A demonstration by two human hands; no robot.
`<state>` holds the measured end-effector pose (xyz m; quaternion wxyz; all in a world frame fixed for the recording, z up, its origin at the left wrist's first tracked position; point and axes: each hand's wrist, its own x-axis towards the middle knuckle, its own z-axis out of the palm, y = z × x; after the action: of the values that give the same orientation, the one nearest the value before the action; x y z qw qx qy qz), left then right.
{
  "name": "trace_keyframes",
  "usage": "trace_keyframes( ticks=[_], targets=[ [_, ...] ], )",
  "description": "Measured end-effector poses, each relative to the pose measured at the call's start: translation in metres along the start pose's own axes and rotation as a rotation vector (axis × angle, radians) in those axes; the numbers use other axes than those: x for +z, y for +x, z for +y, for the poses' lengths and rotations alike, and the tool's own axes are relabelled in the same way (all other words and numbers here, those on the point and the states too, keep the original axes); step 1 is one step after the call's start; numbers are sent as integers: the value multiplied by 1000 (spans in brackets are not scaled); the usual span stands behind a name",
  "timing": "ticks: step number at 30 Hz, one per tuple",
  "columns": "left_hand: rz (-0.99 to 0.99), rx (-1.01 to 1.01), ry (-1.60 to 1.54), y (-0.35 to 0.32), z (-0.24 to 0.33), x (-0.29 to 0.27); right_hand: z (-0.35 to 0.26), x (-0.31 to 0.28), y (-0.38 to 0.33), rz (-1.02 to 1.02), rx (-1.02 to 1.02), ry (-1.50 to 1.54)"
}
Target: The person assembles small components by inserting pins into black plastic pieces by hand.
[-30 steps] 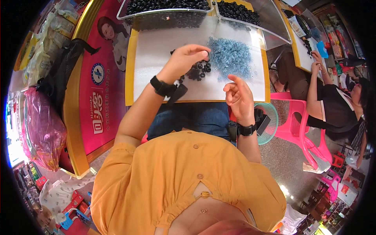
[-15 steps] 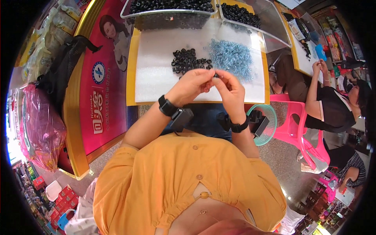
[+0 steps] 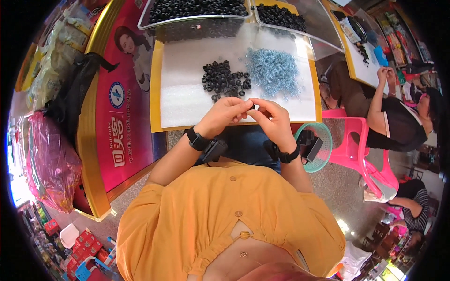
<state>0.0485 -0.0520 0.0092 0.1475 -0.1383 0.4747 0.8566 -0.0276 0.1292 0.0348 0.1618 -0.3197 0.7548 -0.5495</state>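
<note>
My left hand [image 3: 228,111] and my right hand [image 3: 274,121] meet at the near edge of the white foam-topped table [image 3: 183,105]. Between their fingertips is a small black ring-shaped piece [image 3: 252,107], pinched from both sides and partly covered by the fingers. Just beyond my left hand lies a loose pile of black ring-shaped pieces [image 3: 220,77]. To its right spreads a heap of small clear-blue pieces [image 3: 274,72], too fine to make out singly.
Two clear plastic bins of black pieces, a left one [image 3: 194,18] and a right one [image 3: 323,35], stand at the table's far side. A green mesh basket [image 3: 325,154] sits by my right wrist. A pink chair [image 3: 358,140] and a seated person [image 3: 398,122] are at right.
Both hands have come down slightly toward me, still pinching the black piece. More of the black pile now shows beyond them. The view has shifted a little.
</note>
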Motion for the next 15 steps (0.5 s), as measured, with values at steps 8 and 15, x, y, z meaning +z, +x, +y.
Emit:
trace_keyframes(
  ticks=[8,15],
  targets=[
    [-66,63,-199,-3,-7,5,-3,6,-9,-9,101,272],
    [-80,34,-194,-5,-9,0,0,7,-12,31,18,133]
  ],
)
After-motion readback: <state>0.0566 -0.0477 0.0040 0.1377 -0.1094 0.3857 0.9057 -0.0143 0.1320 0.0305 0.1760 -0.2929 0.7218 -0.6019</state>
